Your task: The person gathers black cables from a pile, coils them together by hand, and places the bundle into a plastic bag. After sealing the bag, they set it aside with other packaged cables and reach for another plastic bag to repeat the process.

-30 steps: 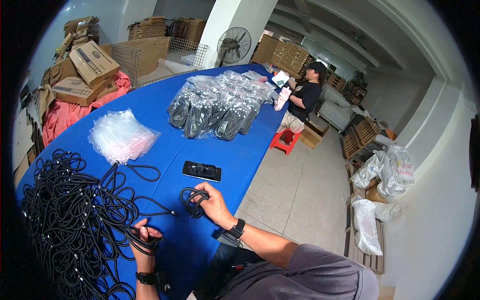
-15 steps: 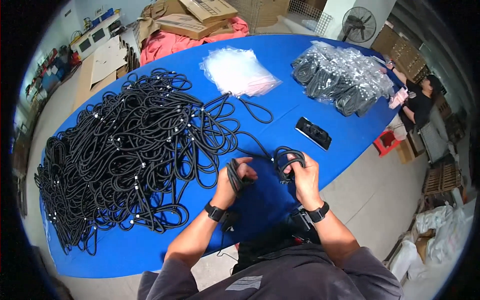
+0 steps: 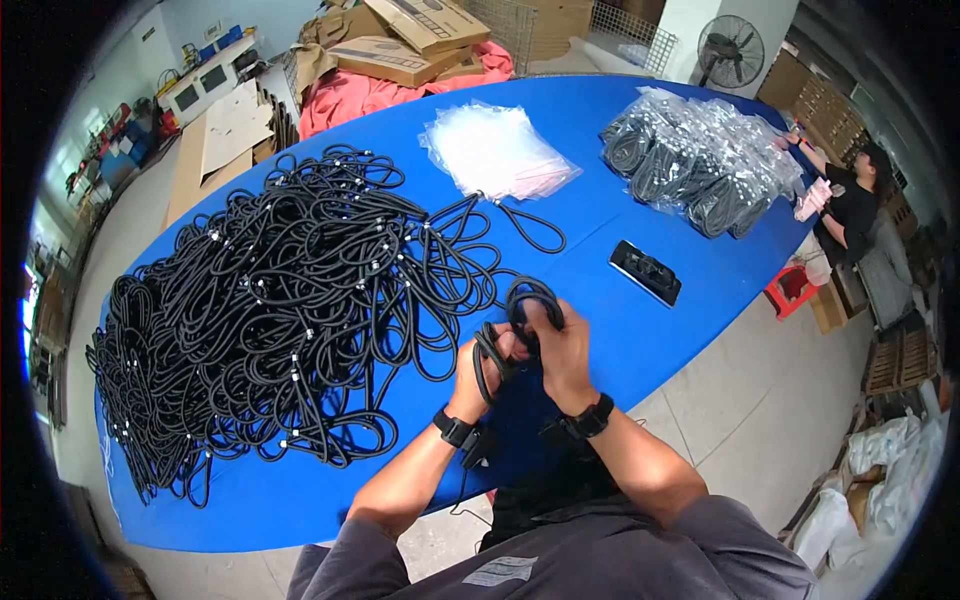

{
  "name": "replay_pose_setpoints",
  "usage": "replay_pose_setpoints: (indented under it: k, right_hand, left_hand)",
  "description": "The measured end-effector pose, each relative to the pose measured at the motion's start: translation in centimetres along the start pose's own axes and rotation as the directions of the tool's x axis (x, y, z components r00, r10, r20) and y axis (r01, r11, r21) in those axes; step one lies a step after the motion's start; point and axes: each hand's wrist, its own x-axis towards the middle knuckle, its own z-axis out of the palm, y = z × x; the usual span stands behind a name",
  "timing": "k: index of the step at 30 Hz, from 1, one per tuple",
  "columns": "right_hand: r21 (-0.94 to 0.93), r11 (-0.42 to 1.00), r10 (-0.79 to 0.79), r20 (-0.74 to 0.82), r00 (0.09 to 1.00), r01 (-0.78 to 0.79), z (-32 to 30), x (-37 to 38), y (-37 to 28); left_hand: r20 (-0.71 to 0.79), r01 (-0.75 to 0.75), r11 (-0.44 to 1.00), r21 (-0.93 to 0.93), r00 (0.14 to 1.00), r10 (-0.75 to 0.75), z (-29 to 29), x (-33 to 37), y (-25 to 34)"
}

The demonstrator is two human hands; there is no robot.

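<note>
Just off the near edge of the pile, my two hands are close together. Loops of black elastic cord [image 3: 484,352] wrap round the fingers of my left hand [image 3: 470,385], which is closed on them. A coil of the same cord [image 3: 533,288] is gripped in my right hand [image 3: 568,362], thumb on top. The hands overlap in front, so I cannot tell whether both bundles are one cord. To the left lies a big heap of looped black cords [image 3: 270,300] with small whitish clips. One loose loop [image 3: 535,232] sticks out from the heap towards the clear plastic bags [image 3: 497,152].
The blue table [image 3: 600,345] also bears bagged black cords [image 3: 705,165] at the far right and a black phone-like object [image 3: 645,272]. Cardboard boxes [image 3: 400,60] rest on pink cloth [image 3: 345,103] behind. Another person [image 3: 855,205] sits beyond the right edge, near a red stool [image 3: 790,288].
My right hand has moved left with its coil and now meets my left hand. The gap between them has closed. The whole view has shifted slightly.
</note>
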Motion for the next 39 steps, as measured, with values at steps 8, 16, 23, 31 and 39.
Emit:
replay_pose_setpoints:
  k: [8,16,23,31,39]
  right_hand:
    - [-0.187,0.978,-0.05,0.234,0.971,0.095,1.3,-2.1,1.1]
    - [-0.291,0.948,-0.021,0.349,0.937,0.13,1.6,-3.1,1.7]
    - [-0.261,0.961,0.065,0.525,0.849,0.088,0.8,-2.5,-0.3]
    - [-0.102,0.987,0.16,0.502,0.85,-0.125,-1.3,-2.2,-0.7]
    - [-0.385,0.908,0.074,0.533,0.843,0.164,-1.8,-2.2,0.2]
  left_hand:
    - [-0.148,-0.023,0.983,0.18,0.988,0.05,-2.4,-0.8,-1.1]
    - [-0.166,-0.035,0.968,0.248,0.983,0.078,-4.1,-1.7,-2.1]
    - [-0.143,0.067,0.991,0.112,0.988,-0.051,-4.1,-1.9,-2.2]
    - [-0.145,-0.019,0.987,0.16,0.989,0.043,-3.4,-1.9,-1.5]
    - [-0.188,0.017,0.985,0.172,0.982,0.016,-3.3,-1.9,-1.7]
